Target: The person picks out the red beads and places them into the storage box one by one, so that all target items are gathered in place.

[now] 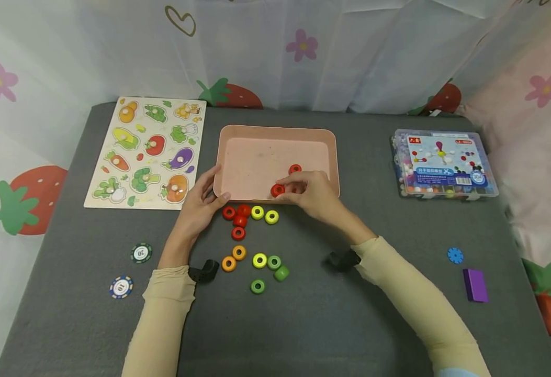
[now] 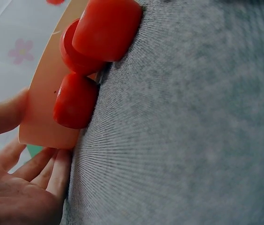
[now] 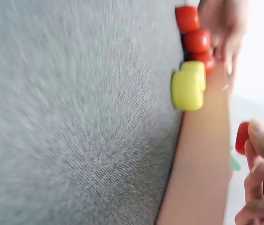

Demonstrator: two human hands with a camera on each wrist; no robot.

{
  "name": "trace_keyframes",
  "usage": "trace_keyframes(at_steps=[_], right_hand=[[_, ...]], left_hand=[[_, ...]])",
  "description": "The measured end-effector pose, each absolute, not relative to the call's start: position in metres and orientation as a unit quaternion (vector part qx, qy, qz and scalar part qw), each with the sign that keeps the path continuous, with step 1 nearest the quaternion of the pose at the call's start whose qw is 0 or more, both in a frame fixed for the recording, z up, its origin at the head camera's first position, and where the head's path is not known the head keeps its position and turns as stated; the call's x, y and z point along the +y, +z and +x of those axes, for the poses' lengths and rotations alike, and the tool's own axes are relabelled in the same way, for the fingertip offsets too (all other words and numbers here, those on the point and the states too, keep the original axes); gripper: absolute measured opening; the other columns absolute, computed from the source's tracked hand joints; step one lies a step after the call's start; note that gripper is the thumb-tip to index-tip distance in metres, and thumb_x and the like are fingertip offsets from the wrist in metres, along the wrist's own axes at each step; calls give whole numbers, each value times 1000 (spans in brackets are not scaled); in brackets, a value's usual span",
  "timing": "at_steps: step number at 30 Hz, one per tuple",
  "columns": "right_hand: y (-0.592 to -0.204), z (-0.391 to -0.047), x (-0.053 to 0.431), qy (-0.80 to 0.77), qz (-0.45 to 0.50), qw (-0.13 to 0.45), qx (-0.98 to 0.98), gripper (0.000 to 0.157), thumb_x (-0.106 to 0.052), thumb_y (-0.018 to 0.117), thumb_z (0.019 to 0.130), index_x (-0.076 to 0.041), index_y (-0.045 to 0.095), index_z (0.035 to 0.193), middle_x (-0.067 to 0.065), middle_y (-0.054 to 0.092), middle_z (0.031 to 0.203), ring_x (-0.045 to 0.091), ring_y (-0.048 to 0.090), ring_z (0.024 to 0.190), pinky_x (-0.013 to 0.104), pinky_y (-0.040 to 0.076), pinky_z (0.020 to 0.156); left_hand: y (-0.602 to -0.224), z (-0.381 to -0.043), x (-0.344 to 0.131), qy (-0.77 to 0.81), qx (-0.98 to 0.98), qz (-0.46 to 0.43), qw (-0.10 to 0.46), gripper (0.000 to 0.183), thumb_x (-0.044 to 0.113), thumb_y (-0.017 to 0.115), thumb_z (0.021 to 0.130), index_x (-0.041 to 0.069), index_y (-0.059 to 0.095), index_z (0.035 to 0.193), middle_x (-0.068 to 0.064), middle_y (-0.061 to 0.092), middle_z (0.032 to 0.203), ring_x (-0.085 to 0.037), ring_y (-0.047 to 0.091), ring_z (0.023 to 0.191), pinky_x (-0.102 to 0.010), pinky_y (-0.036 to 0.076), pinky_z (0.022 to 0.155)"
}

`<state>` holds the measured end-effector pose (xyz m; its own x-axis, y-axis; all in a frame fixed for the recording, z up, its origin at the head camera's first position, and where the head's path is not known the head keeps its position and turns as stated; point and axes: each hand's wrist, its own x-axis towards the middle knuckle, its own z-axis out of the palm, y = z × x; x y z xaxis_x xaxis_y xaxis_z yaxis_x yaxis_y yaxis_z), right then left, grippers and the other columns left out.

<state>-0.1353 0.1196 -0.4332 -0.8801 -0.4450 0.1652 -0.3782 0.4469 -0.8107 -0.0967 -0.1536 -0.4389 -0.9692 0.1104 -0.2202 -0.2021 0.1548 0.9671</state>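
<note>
A shallow pink tray [image 1: 256, 152] lies on the grey table. My left hand [image 1: 197, 207] holds it at the near left corner, thumb against the front wall [image 2: 43, 112] and fingers along the left side. Over the tray's near right part, my right hand [image 1: 314, 195] pinches a red ring-shaped bead [image 1: 277, 190] between thumb and fingertips. Another red bead [image 1: 295, 168] sits inside the tray, just beyond that hand. Several red beads [image 1: 239, 221] are clustered right in front of the tray, beside two yellow beads [image 1: 271, 217].
Nearer me lie orange beads [image 1: 229, 264], another yellow bead [image 1: 259, 261] and green beads [image 1: 258, 286]. A vegetable picture board [image 1: 150, 141] is at the back left, above two poker chips [image 1: 141, 253]. To the right are a boxed kit [image 1: 445, 165], a blue disc [image 1: 455, 255] and a purple block [image 1: 475, 286].
</note>
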Motion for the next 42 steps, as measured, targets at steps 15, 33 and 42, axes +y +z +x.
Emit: trace_keyframes(at_steps=[15, 33, 42], right_hand=[[-447, -155, 97, -368, -173, 87, 909, 38, -28, 87, 78, -16, 78, 113, -2, 61, 72, 14, 53, 66, 27, 40, 58], [-442, -104, 75, -326, -337, 132, 873, 52, -29, 79, 87, -22, 63, 137, -12, 59, 74, 4, 52, 60, 23, 42, 56], [-450, -98, 68, -268, -314, 126, 902, 33, -27, 72, 93, -22, 65, 125, -10, 58, 72, 6, 52, 58, 22, 41, 53]], left_hand=[[-438, -98, -152, 643, 757, -29, 116, 71, 8, 64, 97, 11, 28, 158, -11, 25, 164, -28, 25, 151, -45, 28, 121], [-464, -104, -159, 647, 755, -24, 99, 72, 11, 65, 97, 19, 30, 159, -5, 27, 164, -22, 28, 150, -44, 28, 121], [-466, -103, -159, 640, 761, -27, 102, 72, 12, 65, 97, 23, 29, 159, -5, 26, 165, -23, 27, 151, -45, 27, 121]])
